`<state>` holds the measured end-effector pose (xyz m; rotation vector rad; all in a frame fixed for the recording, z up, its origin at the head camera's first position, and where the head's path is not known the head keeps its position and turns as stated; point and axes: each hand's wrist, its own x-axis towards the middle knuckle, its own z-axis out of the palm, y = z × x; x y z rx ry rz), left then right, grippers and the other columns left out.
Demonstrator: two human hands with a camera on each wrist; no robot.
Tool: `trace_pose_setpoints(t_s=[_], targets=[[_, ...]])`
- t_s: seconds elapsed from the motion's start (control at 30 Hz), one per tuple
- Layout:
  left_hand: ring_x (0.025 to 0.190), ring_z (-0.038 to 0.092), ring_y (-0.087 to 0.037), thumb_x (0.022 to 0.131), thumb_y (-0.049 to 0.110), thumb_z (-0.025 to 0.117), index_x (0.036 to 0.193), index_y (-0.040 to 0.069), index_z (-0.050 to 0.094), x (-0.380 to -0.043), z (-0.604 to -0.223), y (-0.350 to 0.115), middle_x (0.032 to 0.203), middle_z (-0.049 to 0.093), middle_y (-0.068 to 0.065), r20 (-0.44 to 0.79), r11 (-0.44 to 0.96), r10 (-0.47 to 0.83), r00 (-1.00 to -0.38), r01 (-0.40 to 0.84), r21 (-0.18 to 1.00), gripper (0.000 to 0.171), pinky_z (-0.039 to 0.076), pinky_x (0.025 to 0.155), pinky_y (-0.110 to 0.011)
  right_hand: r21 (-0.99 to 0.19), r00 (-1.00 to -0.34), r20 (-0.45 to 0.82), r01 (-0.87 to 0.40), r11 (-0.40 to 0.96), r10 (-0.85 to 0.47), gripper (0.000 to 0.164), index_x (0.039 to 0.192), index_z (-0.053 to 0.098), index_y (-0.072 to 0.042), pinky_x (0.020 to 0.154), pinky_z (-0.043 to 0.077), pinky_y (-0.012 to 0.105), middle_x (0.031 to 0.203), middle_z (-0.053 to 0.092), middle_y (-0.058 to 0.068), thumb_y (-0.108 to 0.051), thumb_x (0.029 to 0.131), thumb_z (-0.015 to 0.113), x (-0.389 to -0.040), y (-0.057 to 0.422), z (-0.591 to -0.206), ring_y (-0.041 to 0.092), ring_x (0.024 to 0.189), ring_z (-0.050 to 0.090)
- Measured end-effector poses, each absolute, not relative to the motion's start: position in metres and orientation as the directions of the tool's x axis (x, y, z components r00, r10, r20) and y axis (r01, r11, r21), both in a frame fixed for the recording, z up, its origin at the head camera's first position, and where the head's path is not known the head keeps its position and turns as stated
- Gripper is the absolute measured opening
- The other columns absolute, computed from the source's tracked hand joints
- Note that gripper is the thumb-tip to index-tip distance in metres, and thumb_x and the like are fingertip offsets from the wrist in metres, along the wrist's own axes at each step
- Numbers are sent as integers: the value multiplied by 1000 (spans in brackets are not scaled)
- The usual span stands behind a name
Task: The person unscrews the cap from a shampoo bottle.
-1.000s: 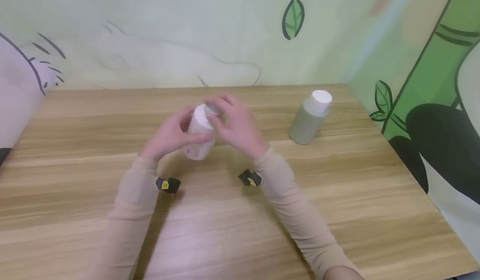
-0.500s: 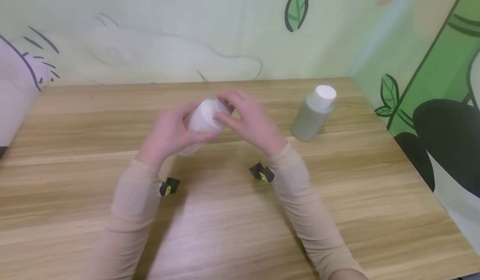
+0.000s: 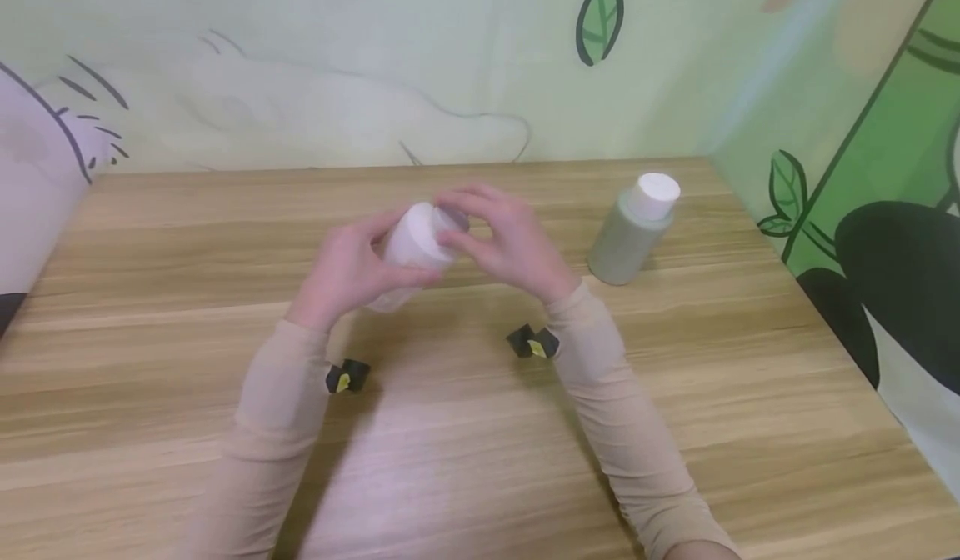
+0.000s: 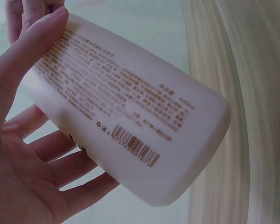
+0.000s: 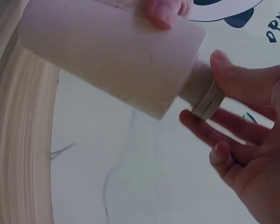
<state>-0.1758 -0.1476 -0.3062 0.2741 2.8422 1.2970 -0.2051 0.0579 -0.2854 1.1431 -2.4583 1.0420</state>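
A pale bottle with brown print and a barcode is tilted above the table, its neck end up and to the right in the head view. My left hand grips its body, thumb across the printed side and fingers around the back. At the neck, my right hand pinches the cap between thumb and fingers, as the right wrist view shows. A grey-green bottle with a white cap stands upright to the right of both hands.
The wood-grain table meets a painted wall at the back and another wall on the right. Small black-and-yellow pieces sit at both sleeves by the wrists.
The pale bottle has tipped further over to the right, and my right hand has shifted right with the cap end. The grip of both hands stays the same. The head view has shifted slightly.
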Motion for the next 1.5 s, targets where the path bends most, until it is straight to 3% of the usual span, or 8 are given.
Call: trace_pose_setpoints(t_s=[0.13, 0.23, 0.67, 0.97, 1.37, 1.5], targets=[[106, 62, -27, 67, 38, 87, 137, 21, 55, -175, -305, -151, 125, 66, -10, 80, 638, 183, -980, 180, 749, 79, 51, 90, -47, -484, -590, 506, -798, 359, -630, 39, 121, 63, 1, 104, 47, 32, 123, 65, 16, -10, 85, 73, -210, 62, -286, 27, 116, 61], [105, 62, -27, 67, 37, 88, 136, 20, 56, -175, -305, -151, 124, 67, -10, 95, 644, 198, -976, 202, 738, 78, 51, 89, -47, -491, -573, 493, -805, 334, -655, 40, 122, 62, 1, 104, 47, 32, 123, 65, 15, -10, 84, 73, -211, 65, -285, 25, 117, 60], [105, 62, -29, 68, 39, 86, 137, 18, 55, -173, -303, -150, 125, 66, -11, 97, 703, 182, -979, 198, 683, 78, 48, 91, -50, -543, -684, 382, -710, 448, -621, 39, 124, 61, -7, 88, 51, 33, 119, 67, 7, -24, 90, 69, -210, 67, -276, 19, 101, 62], [101, 62, -28, 68, 38, 86, 137, 19, 55, -173, -303, -147, 123, 67, -11, 128, 736, 203, -971, 238, 634, 78, 49, 88, -47, -523, -679, 381, -718, 459, -628, 34, 117, 64, -5, 75, 51, 29, 107, 69, 6, -22, 88, 71, -210, 69, -280, 18, 89, 64], [104, 63, -26, 66, 38, 88, 135, 19, 57, -177, -308, -146, 124, 67, -9, 105, 676, 210, -972, 222, 703, 78, 50, 89, -45, -473, -625, 419, -770, 429, -659, 34, 119, 63, 1, 83, 53, 30, 107, 69, 12, -16, 90, 68, -208, 70, -281, 20, 91, 63], [106, 62, -26, 66, 36, 88, 135, 19, 57, -178, -311, -147, 125, 66, -9, 97, 658, 214, -972, 217, 721, 77, 50, 91, -46, -436, -583, 433, -803, 406, -687, 35, 121, 62, 2, 90, 52, 32, 113, 68, 13, -14, 90, 68, -208, 71, -281, 22, 99, 63]])
